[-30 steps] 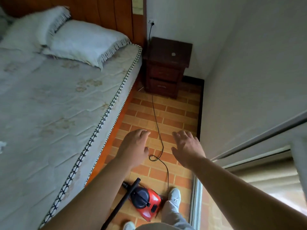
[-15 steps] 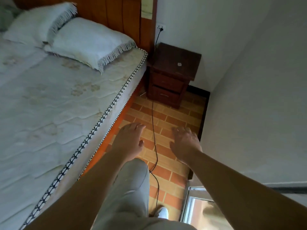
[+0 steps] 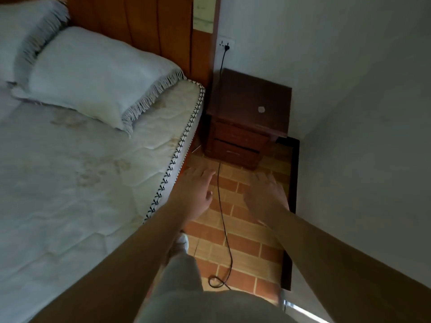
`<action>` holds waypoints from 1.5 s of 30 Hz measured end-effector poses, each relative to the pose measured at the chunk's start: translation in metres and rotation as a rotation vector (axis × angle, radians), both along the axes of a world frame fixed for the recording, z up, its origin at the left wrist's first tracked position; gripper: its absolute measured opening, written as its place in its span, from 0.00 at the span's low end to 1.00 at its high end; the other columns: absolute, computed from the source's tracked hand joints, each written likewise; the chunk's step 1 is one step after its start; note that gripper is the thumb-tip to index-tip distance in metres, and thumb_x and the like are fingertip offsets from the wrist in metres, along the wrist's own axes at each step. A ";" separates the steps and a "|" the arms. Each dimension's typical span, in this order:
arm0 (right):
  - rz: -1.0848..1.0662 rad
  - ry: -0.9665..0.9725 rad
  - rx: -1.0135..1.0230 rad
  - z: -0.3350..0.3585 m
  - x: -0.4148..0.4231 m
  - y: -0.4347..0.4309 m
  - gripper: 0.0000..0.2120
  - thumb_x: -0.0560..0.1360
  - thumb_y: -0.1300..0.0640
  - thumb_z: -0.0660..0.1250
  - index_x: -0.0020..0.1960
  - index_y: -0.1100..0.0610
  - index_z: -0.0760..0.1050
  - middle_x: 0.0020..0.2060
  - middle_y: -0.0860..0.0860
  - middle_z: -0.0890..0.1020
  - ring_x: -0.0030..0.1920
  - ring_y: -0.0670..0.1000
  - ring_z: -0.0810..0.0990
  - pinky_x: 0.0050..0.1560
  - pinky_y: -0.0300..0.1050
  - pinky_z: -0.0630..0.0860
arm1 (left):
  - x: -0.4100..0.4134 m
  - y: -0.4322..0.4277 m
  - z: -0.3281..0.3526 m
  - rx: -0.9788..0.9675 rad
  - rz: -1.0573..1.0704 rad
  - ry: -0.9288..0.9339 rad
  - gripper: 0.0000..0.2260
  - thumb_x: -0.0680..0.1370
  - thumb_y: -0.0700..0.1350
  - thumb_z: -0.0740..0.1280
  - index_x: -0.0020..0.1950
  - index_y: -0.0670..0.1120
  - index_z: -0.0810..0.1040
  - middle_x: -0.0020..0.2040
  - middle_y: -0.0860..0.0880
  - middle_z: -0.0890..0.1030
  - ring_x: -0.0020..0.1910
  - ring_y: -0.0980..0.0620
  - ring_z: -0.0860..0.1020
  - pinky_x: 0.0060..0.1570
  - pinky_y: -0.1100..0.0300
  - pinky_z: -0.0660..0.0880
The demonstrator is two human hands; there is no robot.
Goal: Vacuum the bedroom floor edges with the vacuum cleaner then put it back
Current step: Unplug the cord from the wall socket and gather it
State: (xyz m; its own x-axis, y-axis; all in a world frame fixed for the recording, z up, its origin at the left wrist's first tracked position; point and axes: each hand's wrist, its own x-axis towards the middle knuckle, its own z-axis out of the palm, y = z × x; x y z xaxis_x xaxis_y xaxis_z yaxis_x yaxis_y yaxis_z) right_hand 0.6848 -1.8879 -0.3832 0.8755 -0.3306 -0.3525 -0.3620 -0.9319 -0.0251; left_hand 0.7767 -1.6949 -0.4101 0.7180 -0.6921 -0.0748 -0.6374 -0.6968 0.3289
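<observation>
While both arms reach forward over the brick-patterned floor, the left grip and the right grip are spread with fingers extended and hold nothing, one on either side of the cord and clear of it. The vacuum cleaner lies outside the view. Only a black power cord, judged to be its lead, can be seen. It runs from a plug in the wall socket down behind the nightstand and out along the floor between the bed and the wall. It ends in a loose loop just beside the person's grey-trousered leg. Hazard: a foot placed in that loop, or the pale shoe catching the slack, could trip the person or wrench the plug from the socket. No brand, label or writing is legible. A small pale item on the nightstand top is too small to identify.
</observation>
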 end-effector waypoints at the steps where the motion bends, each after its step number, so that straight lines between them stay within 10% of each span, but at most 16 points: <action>1: -0.006 -0.006 -0.009 0.004 0.020 0.002 0.23 0.82 0.50 0.58 0.76 0.52 0.62 0.72 0.52 0.69 0.73 0.57 0.65 0.70 0.54 0.68 | 0.022 0.001 0.005 -0.003 -0.009 -0.008 0.28 0.78 0.48 0.69 0.76 0.46 0.68 0.72 0.46 0.73 0.69 0.45 0.72 0.71 0.49 0.69; 45: -0.080 -0.124 0.038 0.002 0.581 -0.192 0.22 0.83 0.51 0.60 0.75 0.55 0.64 0.68 0.55 0.72 0.66 0.58 0.71 0.61 0.54 0.73 | 0.572 -0.209 0.008 -0.014 -0.060 0.060 0.28 0.80 0.47 0.66 0.79 0.49 0.64 0.79 0.48 0.65 0.78 0.49 0.62 0.77 0.54 0.56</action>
